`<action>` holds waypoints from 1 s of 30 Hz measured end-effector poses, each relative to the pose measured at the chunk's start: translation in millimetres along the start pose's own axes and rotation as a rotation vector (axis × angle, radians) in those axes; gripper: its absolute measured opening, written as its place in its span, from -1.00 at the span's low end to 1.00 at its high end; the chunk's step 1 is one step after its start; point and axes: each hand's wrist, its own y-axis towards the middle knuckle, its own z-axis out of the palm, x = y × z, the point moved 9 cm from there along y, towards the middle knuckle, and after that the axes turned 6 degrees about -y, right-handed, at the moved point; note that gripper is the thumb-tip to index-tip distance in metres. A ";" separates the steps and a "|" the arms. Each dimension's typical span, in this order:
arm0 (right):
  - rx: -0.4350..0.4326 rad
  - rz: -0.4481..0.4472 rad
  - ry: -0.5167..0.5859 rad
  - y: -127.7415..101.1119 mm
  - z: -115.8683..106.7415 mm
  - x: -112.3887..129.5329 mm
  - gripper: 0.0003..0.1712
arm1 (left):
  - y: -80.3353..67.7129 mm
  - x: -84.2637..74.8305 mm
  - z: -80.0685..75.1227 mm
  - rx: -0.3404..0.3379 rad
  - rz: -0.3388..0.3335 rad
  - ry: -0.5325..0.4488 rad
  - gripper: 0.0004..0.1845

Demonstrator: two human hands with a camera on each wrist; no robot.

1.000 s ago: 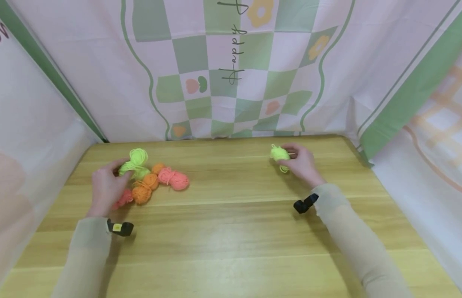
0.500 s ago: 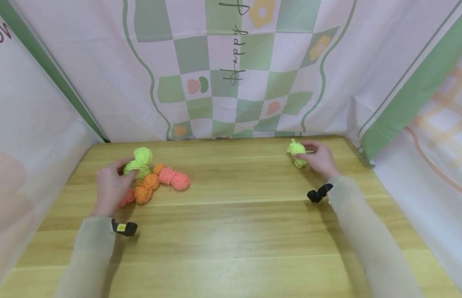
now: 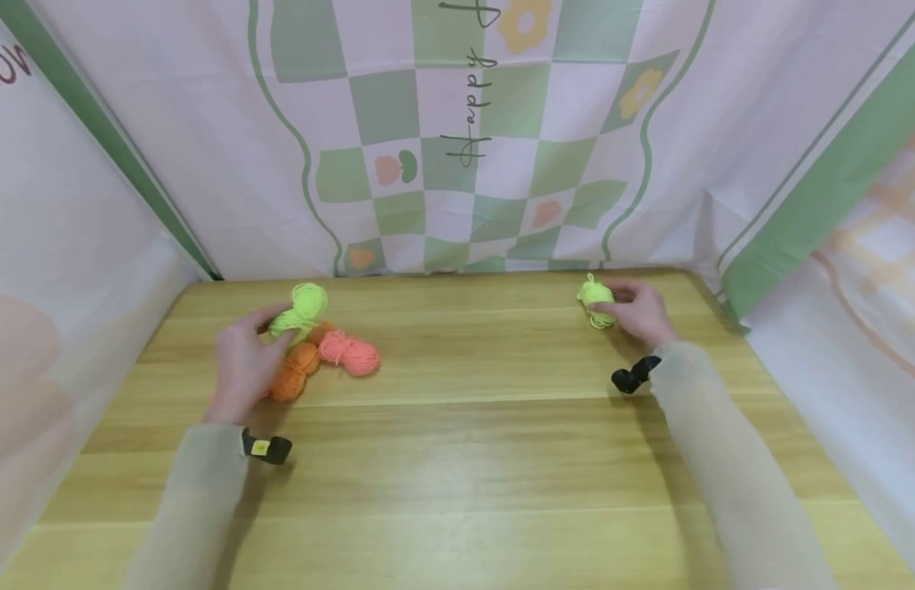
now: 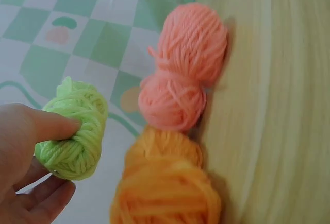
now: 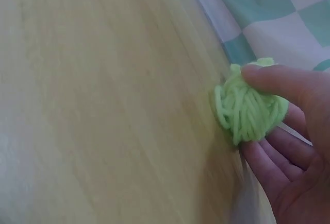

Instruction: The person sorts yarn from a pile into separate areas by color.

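Note:
My left hand (image 3: 245, 365) pinches a lime-green yarn skein (image 3: 302, 307) (image 4: 75, 131) between thumb and fingers, lifted just above a small pile at the table's back left. Below it lie an orange yarn ball (image 3: 293, 373) (image 4: 167, 188) and a pink yarn skein (image 3: 348, 352) (image 4: 183, 74). At the back right my right hand (image 3: 636, 310) holds a second lime-green yarn ball (image 3: 596, 297) (image 5: 250, 108), thumb on top and fingers under it, close to the tabletop.
The wooden table (image 3: 457, 459) is walled in by a pink and green checkered cloth backdrop (image 3: 465, 131) at the back and both sides. A black wrist strap (image 3: 266, 448) sits on each sleeve.
My left hand lifted the green skein up and right off the pile. My right hand carried its green ball farther right and back, then held still.

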 end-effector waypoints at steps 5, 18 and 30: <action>-0.014 0.001 -0.015 -3.3 -1.9 -2.8 -0.21 | 4.9 -13.4 11.7 0.011 0.037 -0.044 -0.62; -0.029 0.000 0.006 -5.9 -1.0 -6.1 -0.21 | 10.3 -44.6 65.6 0.078 0.094 -0.188 -0.64; -0.021 0.054 0.049 -8.0 1.2 -12.2 -0.13 | 4.6 -75.1 115.8 0.140 0.109 -0.263 -0.61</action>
